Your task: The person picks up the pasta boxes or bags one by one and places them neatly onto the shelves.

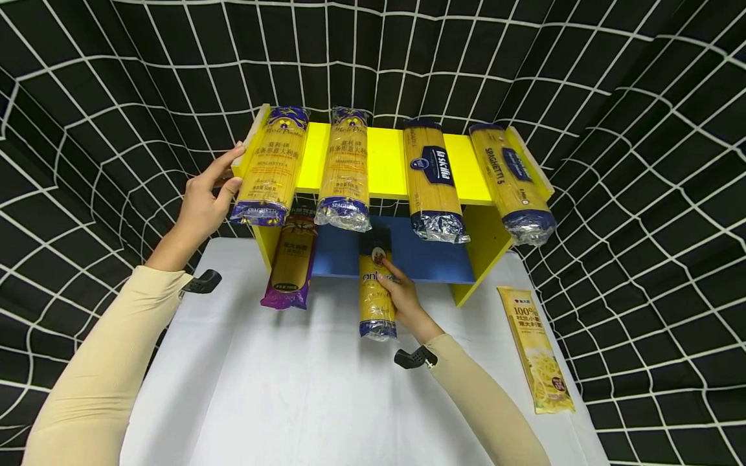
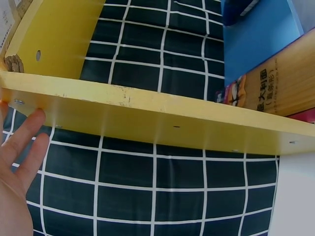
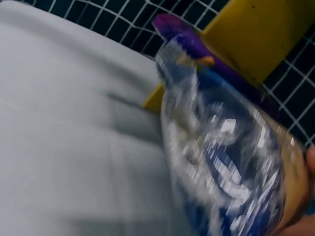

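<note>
My right hand [image 1: 403, 298] holds a yellow spaghetti pack [image 1: 375, 304] with dark blue ends, thumb across its front. The pack's far end overlaps the blue lower shelf [image 1: 340, 252]; its crinkled clear end [image 3: 224, 162] fills much of the right wrist view, blurred. At the unit's upper left, my left hand [image 1: 204, 197] has its fingertips at the yellow side panel [image 2: 162, 120], fingers fairly straight, beside a blue-ended spaghetti pack [image 1: 271, 162]. A purple-ended pasta pack [image 1: 293, 259] lies on the lower shelf's left side, sticking out over the front.
On the yellow upper shelf [image 1: 387, 162] lie more spaghetti packs: one left of centre [image 1: 344, 168], one right of centre [image 1: 434, 181] and one at the right end [image 1: 513, 184]. A flat yellow noodle pack [image 1: 536, 349] lies on the white table [image 1: 280, 401] at right. Black gridded cloth surrounds everything.
</note>
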Available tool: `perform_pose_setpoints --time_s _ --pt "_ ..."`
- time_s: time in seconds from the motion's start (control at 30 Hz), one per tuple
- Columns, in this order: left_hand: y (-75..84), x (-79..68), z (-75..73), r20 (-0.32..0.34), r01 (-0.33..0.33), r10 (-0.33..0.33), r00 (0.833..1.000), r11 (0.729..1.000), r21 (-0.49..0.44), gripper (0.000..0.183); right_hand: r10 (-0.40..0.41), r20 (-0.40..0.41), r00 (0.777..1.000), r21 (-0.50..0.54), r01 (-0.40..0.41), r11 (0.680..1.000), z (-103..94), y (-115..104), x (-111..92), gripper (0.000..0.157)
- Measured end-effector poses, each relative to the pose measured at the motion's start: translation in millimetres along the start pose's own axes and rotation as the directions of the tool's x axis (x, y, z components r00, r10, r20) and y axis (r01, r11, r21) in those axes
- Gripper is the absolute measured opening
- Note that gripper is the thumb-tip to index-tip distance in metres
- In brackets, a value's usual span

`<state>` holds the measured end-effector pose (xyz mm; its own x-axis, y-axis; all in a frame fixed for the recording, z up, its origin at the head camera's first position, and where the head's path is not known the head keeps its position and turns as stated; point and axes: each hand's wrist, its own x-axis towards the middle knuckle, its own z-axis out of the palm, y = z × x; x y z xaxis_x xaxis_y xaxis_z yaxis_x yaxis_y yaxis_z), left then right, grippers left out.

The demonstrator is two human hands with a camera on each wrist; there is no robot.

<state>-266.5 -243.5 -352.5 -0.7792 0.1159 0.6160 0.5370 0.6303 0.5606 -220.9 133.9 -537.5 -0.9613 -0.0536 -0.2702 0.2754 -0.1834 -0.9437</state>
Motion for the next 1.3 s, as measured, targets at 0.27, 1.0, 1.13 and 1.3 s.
perform_pose_setpoints --time_s 0.27,1.0,1.13,1.3 --pt "0.7 0.5 -0.4 -0.016 -0.011 0.01 1.0 1.0 -0.01 0.051 -0.025 0.139 0.99 0.128 0.007 0.992 -11.9 9 -2 0.06" --pt "-3.9 -0.3 0.5 -0.013 -0.004 0.004 1.0 1.0 0.006 0.051 0.075 -0.058 0.995 0.212 -0.061 0.975 3.4 0 -5 0.062" --pt "-3.3 -0.5 1.0 -0.011 0.002 -0.002 1.0 1.0 0.01 0.051 0.074 -0.062 0.995 0.208 -0.06 0.976 4.4 0 -5 0.063" --pt "0.4 -0.3 0.2 -0.009 0.009 -0.009 1.0 1.0 0.007 0.051 0.027 -0.022 0.999 0.106 -0.024 0.994 -2.9 2 -10 0.067"
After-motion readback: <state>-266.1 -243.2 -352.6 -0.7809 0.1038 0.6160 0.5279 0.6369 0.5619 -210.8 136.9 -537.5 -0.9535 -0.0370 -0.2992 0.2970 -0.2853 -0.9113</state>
